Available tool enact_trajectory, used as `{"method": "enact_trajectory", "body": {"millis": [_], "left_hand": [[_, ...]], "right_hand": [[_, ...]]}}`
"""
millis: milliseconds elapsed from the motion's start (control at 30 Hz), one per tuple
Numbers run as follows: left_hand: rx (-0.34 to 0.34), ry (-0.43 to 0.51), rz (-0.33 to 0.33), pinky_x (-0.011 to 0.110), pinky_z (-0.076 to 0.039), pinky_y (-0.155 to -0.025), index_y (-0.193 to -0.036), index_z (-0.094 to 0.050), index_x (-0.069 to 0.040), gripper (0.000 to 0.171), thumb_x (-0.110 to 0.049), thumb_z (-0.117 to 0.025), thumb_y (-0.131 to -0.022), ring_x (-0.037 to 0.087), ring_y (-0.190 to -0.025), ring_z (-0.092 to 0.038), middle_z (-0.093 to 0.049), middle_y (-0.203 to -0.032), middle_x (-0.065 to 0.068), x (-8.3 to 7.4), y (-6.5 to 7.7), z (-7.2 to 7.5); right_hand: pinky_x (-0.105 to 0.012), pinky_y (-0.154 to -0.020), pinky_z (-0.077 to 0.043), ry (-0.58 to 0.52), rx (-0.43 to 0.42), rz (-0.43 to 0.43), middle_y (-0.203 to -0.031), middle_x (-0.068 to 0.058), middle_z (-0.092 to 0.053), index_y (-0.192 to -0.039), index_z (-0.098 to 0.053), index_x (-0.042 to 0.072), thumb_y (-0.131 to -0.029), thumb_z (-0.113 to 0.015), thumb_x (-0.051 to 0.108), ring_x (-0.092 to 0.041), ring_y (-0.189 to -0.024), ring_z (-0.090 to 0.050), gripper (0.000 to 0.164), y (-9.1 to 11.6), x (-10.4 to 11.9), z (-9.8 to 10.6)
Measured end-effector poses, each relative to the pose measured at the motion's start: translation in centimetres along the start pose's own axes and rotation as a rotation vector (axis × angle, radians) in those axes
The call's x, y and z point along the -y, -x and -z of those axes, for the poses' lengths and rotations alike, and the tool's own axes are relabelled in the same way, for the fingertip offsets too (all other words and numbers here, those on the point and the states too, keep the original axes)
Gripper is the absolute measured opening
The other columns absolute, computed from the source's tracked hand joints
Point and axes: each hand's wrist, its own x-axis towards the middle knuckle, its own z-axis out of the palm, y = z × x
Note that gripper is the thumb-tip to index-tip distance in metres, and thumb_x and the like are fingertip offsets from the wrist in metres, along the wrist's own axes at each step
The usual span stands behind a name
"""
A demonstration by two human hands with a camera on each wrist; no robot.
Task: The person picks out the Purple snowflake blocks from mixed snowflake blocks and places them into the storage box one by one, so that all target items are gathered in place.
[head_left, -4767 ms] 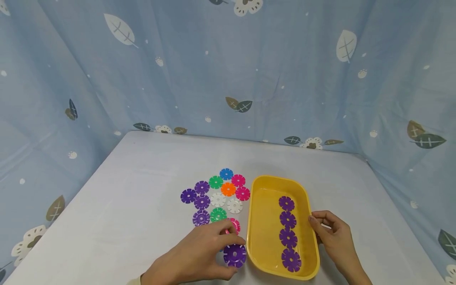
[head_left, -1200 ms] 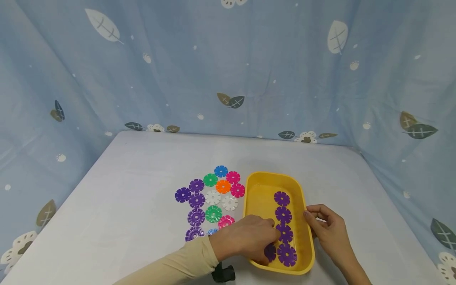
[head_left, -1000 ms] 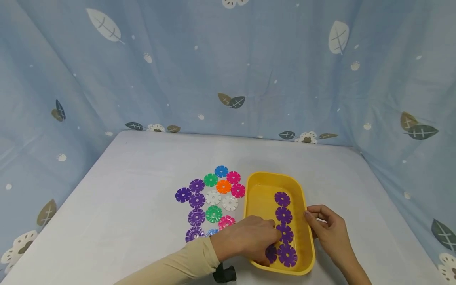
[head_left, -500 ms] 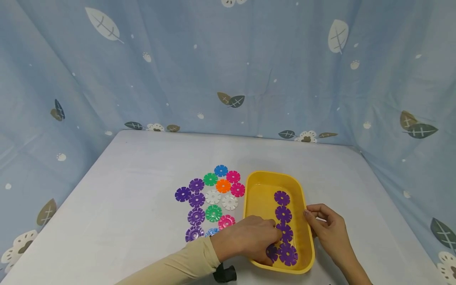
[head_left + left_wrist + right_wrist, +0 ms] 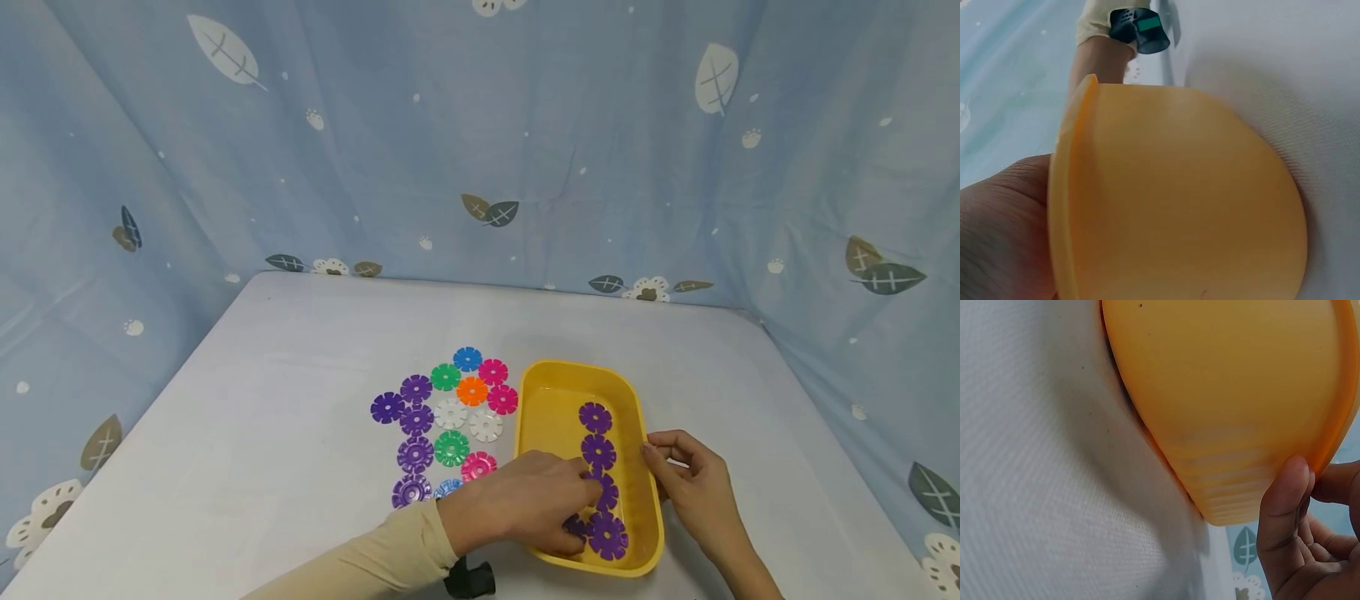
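Left hand (image 5: pixel 521 508) is down in the near-left part of the yellow plastic tray (image 5: pixel 551 417), grip pinching a dark purple slotted disc (image 5: pixel 574 526), mostly hidden by the fingers. Right hand (image 5: pixel 693 479) has its grip on the tray's right rim. Four purple discs (image 5: pixel 599 462) run near-to-far along the tray's right side. Multicolored discs (image 5: pixel 451 422) lie just left, on the white bench (image 5: pixel 300 400).
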Motion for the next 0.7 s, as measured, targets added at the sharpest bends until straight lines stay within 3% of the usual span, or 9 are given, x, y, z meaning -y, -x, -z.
{"method": "enact_trajectory", "body": {"millis": [267, 567, 700], "left_hand": [[-0.08, -0.013, 0.01, 0.011, -0.04, -0.062, -0.115, -0.066, -0.027, 0.037, -0.048, -0.075, -0.087, -0.001, -0.071, -0.047, -0.048, -0.09, -0.013, -0.1, 0.6, 0.7], [-0.219, 0.03, -0.042, 0.008, -0.036, -0.059, -0.117, -0.066, -0.024, 0.032, -0.042, -0.071, -0.091, -0.004, -0.07, -0.043, -0.047, -0.088, -0.014, -0.9, 2.2, 0.9], [-0.246, 0.04, -0.049, 0.007, -0.035, -0.059, -0.118, -0.065, -0.023, 0.032, -0.041, -0.07, -0.092, -0.004, -0.07, -0.042, -0.049, -0.088, -0.014, -1.1, 3.0, 1.0]], "right_hand": [[-0.034, -0.053, -0.055, 0.007, 0.001, -0.002, -0.091, -0.014, -0.065, -0.115, -0.061, -0.003, -0.099, -0.064, 0.025, -0.021, -0.059, -0.065, 0.032, 0.0, 0.1, 0.0], [-0.034, -0.054, -0.056, 0.044, -0.007, -0.031, -0.091, -0.014, -0.065, -0.114, -0.061, -0.001, -0.1, -0.064, 0.029, -0.023, -0.062, -0.066, 0.034, 0.0, 0.3, 0.0], [-0.034, -0.055, -0.056, 0.044, -0.007, -0.047, -0.091, -0.013, -0.065, -0.116, -0.061, -0.001, -0.099, -0.064, 0.031, -0.022, -0.062, -0.066, 0.036, -0.1, 0.3, 0.0]]}}
